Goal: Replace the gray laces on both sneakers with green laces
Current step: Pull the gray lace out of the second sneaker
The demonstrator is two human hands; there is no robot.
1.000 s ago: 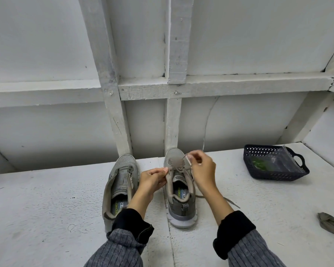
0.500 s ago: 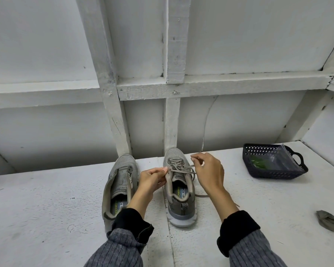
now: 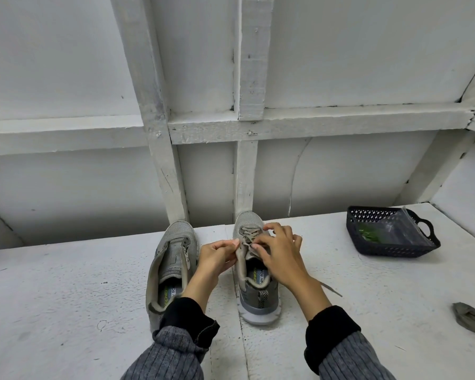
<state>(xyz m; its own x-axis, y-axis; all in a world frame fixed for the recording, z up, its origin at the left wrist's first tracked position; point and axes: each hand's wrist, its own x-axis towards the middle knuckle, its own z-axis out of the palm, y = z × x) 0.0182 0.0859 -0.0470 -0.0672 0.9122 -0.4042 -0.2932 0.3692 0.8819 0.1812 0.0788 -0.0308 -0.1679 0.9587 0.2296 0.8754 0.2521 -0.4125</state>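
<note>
On the tabletop (image 3: 66, 283): two gray sneakers stand side by side, toes toward the wall; nothing pins them, so a hard tug could drag one toward me.
Right sneaker (image 3: 258, 292): it carries its gray lace (image 3: 248, 233) through the upper eyelets; my worry is pulling it crooked so it jams in an eyelet.
Left sneaker (image 3: 173, 259): its eyelets look bare, and my left forearm crosses it, so I could knock it over.
Basket (image 3: 390, 246): it sits well apart at the right, holding a clear bag with something green, which I take for the green laces (image 3: 368, 234); a wide sweep of my right arm could shove it.
Left hand (image 3: 217, 255): fingers curl and pinch the right sneaker's left edge; if they slip, the shoe twists.
Right hand (image 3: 279, 252): fingers bend over the crossings, tips together on the gray lace; a poor pinch would snag two strands at once.
Loose end (image 3: 331, 288): it trails behind my right wrist and could catch my sleeve.
Crumpled gray thing (image 3: 470, 320): far right, too unclear to name.
</note>
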